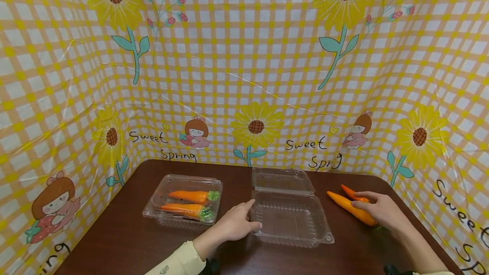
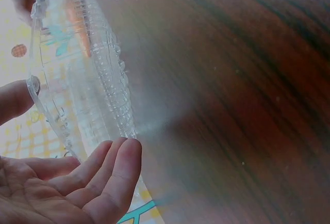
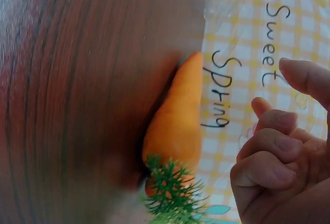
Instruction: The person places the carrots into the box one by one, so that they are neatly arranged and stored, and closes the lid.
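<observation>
My left hand (image 1: pixel 238 222) reaches to the left side of an open clear plastic clamshell box (image 1: pixel 288 217). In the left wrist view its thumb touches the rim of the box (image 2: pixel 98 95), and the other fingers extend along the lower side. My right hand (image 1: pixel 376 209) is over two orange carrots at the right, its thumb and index finger apart with nothing pinched between them. The nearer carrot (image 1: pixel 349 207) lies slantwise, with green leaves (image 3: pixel 175 190) showing in the right wrist view. Behind it, the other carrot (image 1: pixel 348 191) is partly hidden by the fingers.
A closed clear box (image 1: pixel 153 207) holding carrots (image 1: pixel 189 196) with green tops stands on the left of the dark brown table (image 1: pixel 126 245). The open box's lid (image 1: pixel 282 180) leans back toward the far edge. A checked sunflower cloth (image 1: pixel 248 84) encloses the table's back and sides.
</observation>
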